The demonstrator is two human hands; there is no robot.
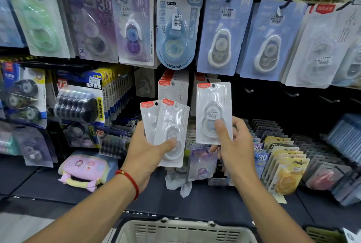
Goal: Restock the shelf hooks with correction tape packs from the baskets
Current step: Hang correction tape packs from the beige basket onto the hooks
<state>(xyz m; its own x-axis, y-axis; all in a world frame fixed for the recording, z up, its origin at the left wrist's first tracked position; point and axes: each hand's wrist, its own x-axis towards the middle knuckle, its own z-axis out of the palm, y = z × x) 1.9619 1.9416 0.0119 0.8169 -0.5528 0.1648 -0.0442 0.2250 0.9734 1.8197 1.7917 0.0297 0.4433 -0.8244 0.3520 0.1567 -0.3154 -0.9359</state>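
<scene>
Nearest the camera, a pale grey slotted plastic basket (pixel 183 232) sits at the bottom edge, between the person's two forearms. Above it, the left hand (pixel 148 151), with a red cord bracelet (pixel 130 181) on its wrist, is closed around two overlapping white correction tape packs with red corner labels (pixel 166 125), thumb pressed on the front of the nearer pack. The right hand (pixel 232 143) grips a single white correction tape pack with a red label (pixel 213 106), thumb on its clear blister and fingers behind, holding it upright and a little higher than the left pair. Both hands are raised before a dark shelf wall. Behind the packs, matching white packs (pixel 173 88) hang on a hook. To the right, bare metal hooks (pixel 291 93) jut from the dark panel. Blue carded correction tapes (pixel 222 34) hang in the row above. A pink and yellow pouch (pixel 84 170) lies on the lower shelf at left.
</scene>
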